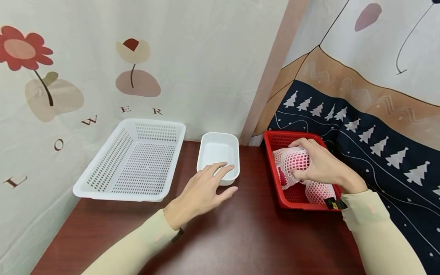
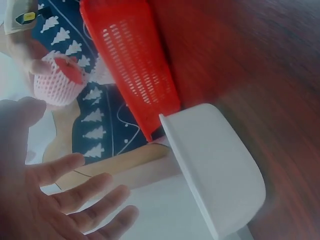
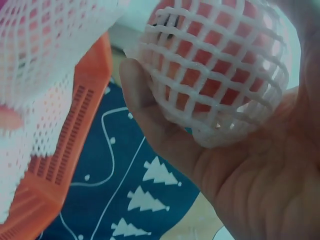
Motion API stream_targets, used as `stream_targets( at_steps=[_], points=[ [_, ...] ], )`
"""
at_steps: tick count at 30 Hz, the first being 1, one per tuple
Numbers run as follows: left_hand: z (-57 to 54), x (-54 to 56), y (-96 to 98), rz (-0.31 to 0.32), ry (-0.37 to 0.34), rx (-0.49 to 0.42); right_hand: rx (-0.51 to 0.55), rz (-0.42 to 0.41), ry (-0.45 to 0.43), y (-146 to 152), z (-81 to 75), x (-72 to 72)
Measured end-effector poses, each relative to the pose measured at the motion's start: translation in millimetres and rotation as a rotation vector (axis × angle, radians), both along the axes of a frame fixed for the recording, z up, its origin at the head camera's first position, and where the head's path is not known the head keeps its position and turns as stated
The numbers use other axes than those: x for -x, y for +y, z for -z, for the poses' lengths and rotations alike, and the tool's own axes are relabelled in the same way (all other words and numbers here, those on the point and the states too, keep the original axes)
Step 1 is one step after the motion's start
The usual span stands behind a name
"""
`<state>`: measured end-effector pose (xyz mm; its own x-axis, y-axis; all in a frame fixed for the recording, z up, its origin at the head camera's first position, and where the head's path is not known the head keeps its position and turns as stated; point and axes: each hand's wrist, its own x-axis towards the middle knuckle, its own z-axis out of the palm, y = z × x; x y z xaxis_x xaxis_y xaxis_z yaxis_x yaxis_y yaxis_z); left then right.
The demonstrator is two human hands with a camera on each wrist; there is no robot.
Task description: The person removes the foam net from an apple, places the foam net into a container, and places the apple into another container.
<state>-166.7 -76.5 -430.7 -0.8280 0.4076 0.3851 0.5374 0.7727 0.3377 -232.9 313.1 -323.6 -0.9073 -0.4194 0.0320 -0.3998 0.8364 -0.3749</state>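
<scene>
My right hand (image 1: 321, 164) grips a round red fruit in a white foam net (image 1: 298, 158), thumb on one side and fingers curled over the other. In the left wrist view this netted fruit (image 2: 60, 80) is held up above the rim of the red basket (image 1: 282, 191). More netted fruit (image 1: 317, 192) lies inside that basket, partly hidden behind my hand and wrist. My left hand (image 1: 199, 191) hovers with spread, relaxed fingers and holds nothing. Its fingertips overlap the near end of a small white tub (image 1: 218, 147) in the head view.
To the left stands a large white slotted basket (image 1: 144, 164) on the dark red-brown table (image 1: 237, 236). Behind it hangs a pale printed curtain (image 1: 206, 68). A dark blue cloth with white trees (image 1: 378, 164) borders the red basket on the right.
</scene>
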Motion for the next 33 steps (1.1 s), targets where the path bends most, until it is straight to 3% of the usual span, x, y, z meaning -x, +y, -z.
stream_targets(
  at_steps=[8,14,18,27,33],
  points=[
    [-3.1,-1.2,6.0,0.01,-0.061,-0.098,0.066,0.016,0.007,-19.2,7.4,-5.4],
    [-3.3,-2.4,9.3,0.017,-0.057,-0.127,0.147,0.03,0.017,-34.4,14.0,-9.5],
    [-2.8,-3.1,11.7,0.032,-0.008,-0.137,0.212,0.034,0.013,-45.5,17.2,-14.2],
    [-3.4,-3.0,18.1,0.126,0.202,-0.216,0.319,0.059,-0.01,-73.4,25.2,-25.1],
    [-5.4,-2.6,21.4,0.154,0.217,-0.241,0.375,0.062,-0.002,-84.9,31.4,-24.9]
  ],
)
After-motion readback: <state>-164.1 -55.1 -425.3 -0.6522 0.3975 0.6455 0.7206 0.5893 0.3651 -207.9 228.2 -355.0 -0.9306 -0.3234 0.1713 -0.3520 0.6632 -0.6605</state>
